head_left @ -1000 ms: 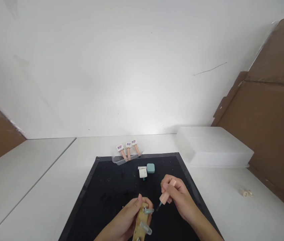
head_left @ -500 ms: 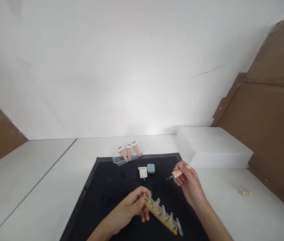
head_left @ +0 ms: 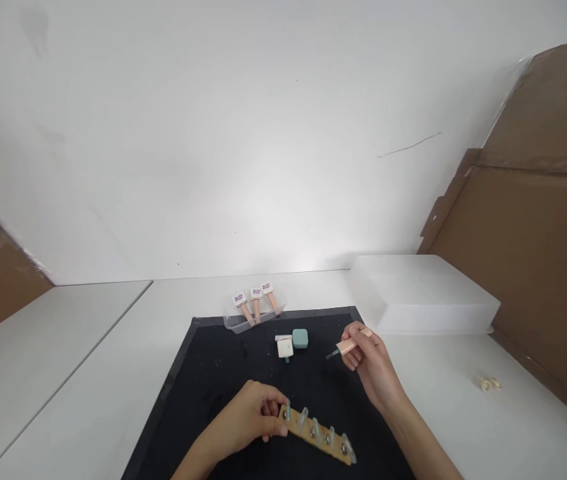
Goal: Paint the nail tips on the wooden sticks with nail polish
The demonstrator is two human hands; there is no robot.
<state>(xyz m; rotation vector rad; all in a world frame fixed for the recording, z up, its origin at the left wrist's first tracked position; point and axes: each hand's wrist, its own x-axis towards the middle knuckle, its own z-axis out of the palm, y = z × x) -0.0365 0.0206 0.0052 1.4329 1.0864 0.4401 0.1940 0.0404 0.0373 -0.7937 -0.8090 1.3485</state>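
Note:
My left hand (head_left: pixel 252 415) pinches the left end of a yellow strip (head_left: pixel 316 441) low over the black mat. Several see-through false nail tips (head_left: pixel 316 430) stand in a row along it on small metal knobs, and the leftmost tip (head_left: pixel 288 409) looks greenish. My right hand (head_left: pixel 367 359) grips a nail polish brush (head_left: pixel 349 343) by its pink cap. Its dark green bristles point left, apart from the strip. Between and beyond my hands sit a white square bottle (head_left: pixel 285 347) and a mint-green block (head_left: pixel 300 338), side by side.
Several pink-capped nail polish bottles (head_left: pixel 256 298) lean in a transparent tray (head_left: pixel 237 325) at the back edge of the black mat (head_left: pixel 198 373). A white box (head_left: pixel 423 293) stands back right. Small beige rings (head_left: pixel 488 384) lie farther right. Brown cardboard (head_left: pixel 528 267) walls the right side.
My left hand has moved the strip slightly left and lower, and it now lies flatter. My right hand with the brush has shifted slightly left. The camera view has moved a little.

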